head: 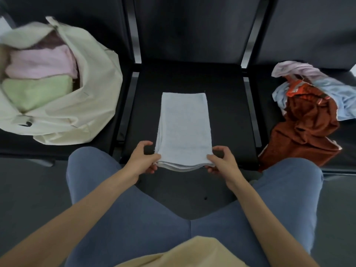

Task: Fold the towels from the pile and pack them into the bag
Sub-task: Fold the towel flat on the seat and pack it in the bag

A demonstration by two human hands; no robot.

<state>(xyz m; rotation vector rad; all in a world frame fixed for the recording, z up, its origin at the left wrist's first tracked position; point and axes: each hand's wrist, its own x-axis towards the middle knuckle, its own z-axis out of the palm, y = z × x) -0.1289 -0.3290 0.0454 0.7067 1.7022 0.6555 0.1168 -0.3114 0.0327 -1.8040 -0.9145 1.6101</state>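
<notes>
Right, head cam only from my end, wide-angle so edges warp. White towel [184,130] lies folded into a long strip on the middle black seat [227,105], near end hanging just over the seat's front edge. Left hand [141,159] pinches the near-left corner, thumb on top, fingers under; right hand [221,162] does the same on the near-right corner. So both grips are closed onto the towel; fingertips under the cloth are hidden, can't see how far they reach.

Cream bag [77,105] sits on the left seat, mouth open toward cam. Inside: pink towel [40,62] above a green towel [36,91], both folded, w/ smth darker behind the pink one, too blurry to ID. Bag's left side is cut off by frame and smeared. Small dark mark on the bag's near rim; can't read it, no legible text anywhere.

Pile [308,112] on the right seat: rust-brown towel on top w/ an orange patch, light blue and pale pink ones under and behind. Right edge cropped, count unclear.

Bottom of frame: blue-grey trousers [154,218] and a pale yellow top [192,253], partly cut off.
</notes>
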